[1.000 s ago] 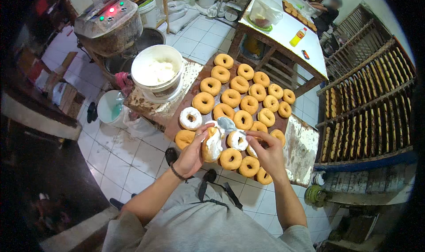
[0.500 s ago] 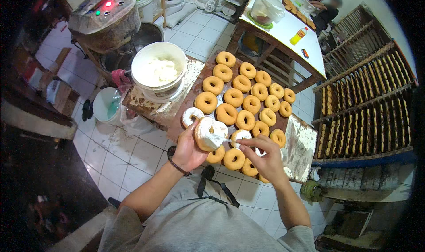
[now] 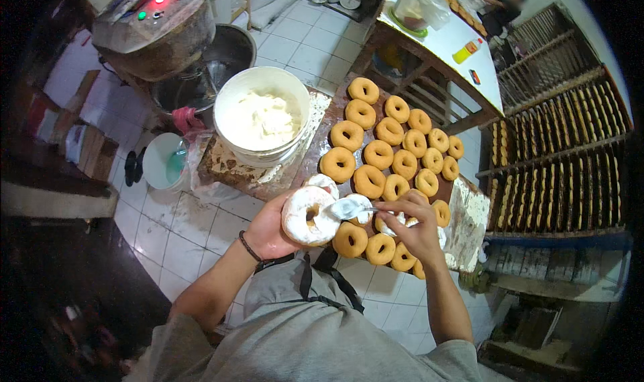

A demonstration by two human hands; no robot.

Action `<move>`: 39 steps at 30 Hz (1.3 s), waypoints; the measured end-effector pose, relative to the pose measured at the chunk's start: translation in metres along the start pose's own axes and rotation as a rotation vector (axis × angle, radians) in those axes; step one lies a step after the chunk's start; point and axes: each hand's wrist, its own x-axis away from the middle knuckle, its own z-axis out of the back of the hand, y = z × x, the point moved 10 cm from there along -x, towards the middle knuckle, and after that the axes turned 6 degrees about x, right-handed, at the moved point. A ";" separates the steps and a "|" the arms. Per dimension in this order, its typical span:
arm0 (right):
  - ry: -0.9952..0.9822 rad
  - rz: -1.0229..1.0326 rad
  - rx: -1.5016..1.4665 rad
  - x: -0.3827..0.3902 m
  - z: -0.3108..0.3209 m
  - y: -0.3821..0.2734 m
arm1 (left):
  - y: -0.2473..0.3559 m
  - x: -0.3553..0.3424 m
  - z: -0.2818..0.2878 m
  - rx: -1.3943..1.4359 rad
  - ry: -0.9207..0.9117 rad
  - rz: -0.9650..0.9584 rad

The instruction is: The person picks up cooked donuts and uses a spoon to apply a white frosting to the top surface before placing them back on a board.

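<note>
My left hand point(image 3: 272, 231) cradles a doughnut point(image 3: 295, 217) with white cream spread over its top. My right hand point(image 3: 409, 224) grips the handle of a metal spoon or spreader point(image 3: 345, 209), whose white-smeared head is at that doughnut's right edge. Beneath and beyond my hands, rows of golden doughnuts point(image 3: 379, 154) lie on a brown board point(image 3: 329, 114), with several white-topped ones among them. A white bucket point(image 3: 261, 124) of pale cream stands just left of the board, beyond my left hand.
A machine point(image 3: 151, 30) with lit buttons and a metal bowl is at upper left, a small bucket point(image 3: 162, 160) below it. A white-topped table point(image 3: 436, 46) with a bottle point(image 3: 467, 50) is beyond the board; a person point(image 3: 500, 16) sits behind it. Tray racks point(image 3: 550, 194) fill the right.
The doughnut in my left hand has turned from edge-on to face-up and shifted left, its top now showing an even white coat. The spoon has moved to its right edge.
</note>
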 end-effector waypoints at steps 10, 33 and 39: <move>0.030 -0.245 -0.148 0.026 0.003 0.080 | -0.049 -0.047 -0.012 -0.153 0.003 0.072; 0.739 -1.127 -0.698 0.493 0.128 0.430 | -0.164 -0.420 0.025 -2.404 0.839 -0.535; 0.605 -1.043 -0.791 0.439 0.106 0.454 | -0.163 -0.418 0.005 -2.279 0.523 -0.382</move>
